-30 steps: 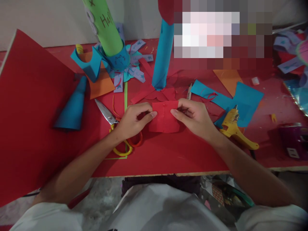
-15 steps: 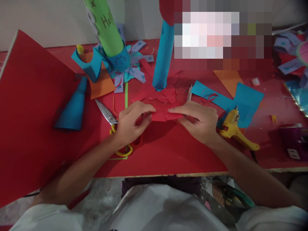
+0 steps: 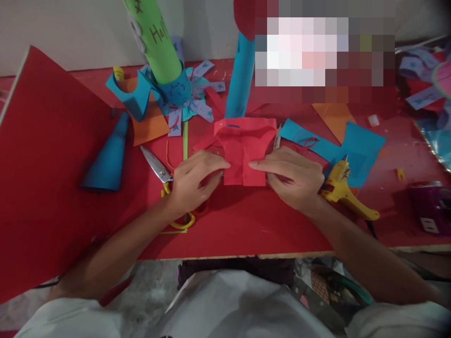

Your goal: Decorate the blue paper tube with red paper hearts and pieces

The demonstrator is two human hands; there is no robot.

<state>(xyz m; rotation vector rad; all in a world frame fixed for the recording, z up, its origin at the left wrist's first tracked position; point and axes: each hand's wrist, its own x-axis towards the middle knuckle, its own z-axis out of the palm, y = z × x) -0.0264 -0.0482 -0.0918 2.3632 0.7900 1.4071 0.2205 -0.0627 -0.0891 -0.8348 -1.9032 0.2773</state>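
A cut red paper piece, shaped like a small shirt with a wide top edge, is held up between both hands. My left hand pinches its left side, thumb on the near face. On the right side, my right hand grips it the same way. Just behind the paper rises a blue paper tube with a red top; its base is hidden. Scissors with yellow handles lie beside my left wrist, partly covered by it. A yellow glue gun rests right of my right hand.
A large red board stands at left, near a blue paper cone. Behind are a green paper tube, orange paper and blue paper scraps. A purple object sits at the right edge.
The red paper has tipped up from nearly edge-on, so its broad face now shows and it covers the blue tube's base. Both hands keep their hold and have barely moved.
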